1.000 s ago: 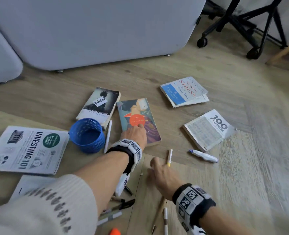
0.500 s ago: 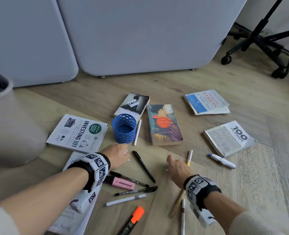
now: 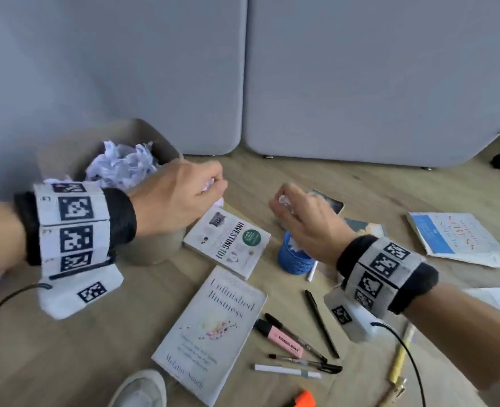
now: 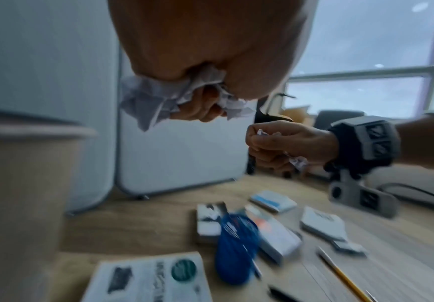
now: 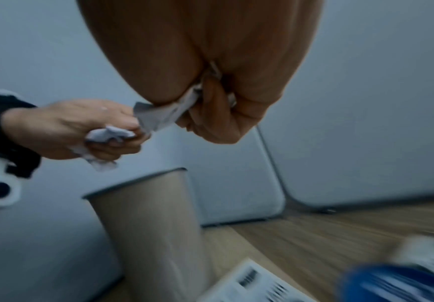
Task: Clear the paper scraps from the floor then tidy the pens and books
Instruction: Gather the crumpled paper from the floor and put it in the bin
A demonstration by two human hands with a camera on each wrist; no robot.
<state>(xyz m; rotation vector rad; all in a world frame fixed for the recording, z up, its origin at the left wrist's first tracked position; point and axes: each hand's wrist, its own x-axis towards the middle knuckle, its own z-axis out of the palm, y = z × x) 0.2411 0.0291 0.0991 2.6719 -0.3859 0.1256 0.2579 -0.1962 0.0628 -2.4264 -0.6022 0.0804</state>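
At the far left a beige bin [image 3: 154, 245] stands on the wood floor [image 3: 360, 183] and holds a heap of crumpled paper [image 3: 122, 168] up to its rim. Just right of it lies the book "Investing 101" [image 3: 228, 242], with "Unfinished Business" [image 3: 210, 333] nearer the camera. Next comes a blue mesh cup [image 3: 294, 259] with a bit of white paper showing inside; a white pen [image 3: 312, 271] lies against its right side.

The left hand [image 3: 178, 195] hangs above the floor by the bin's right rim, knuckles up, wrist banded with markers. Its fingers are curled tight round a paper scrap [image 4: 159, 98], which bulges out on both sides of the fist in the left wrist view.

The right hand [image 3: 307, 221] is raised over the cup, apart from the left hand, back of the hand toward the camera. Its fingers are likewise clenched round a second scrap [image 5: 169, 110]; a grey-white corner sticks out of the fist in the right wrist view.

Near the bottom of the head view lie a black pen [image 3: 320, 323], a pink highlighter [image 3: 281, 337], more pens [image 3: 290, 371] and an orange marker [image 3: 303, 399]. Further right a yellow pen [image 3: 400, 359] lies on the floor. Behind the right hand sit two partly hidden books, and at the right a blue-and-white book [image 3: 454, 236].
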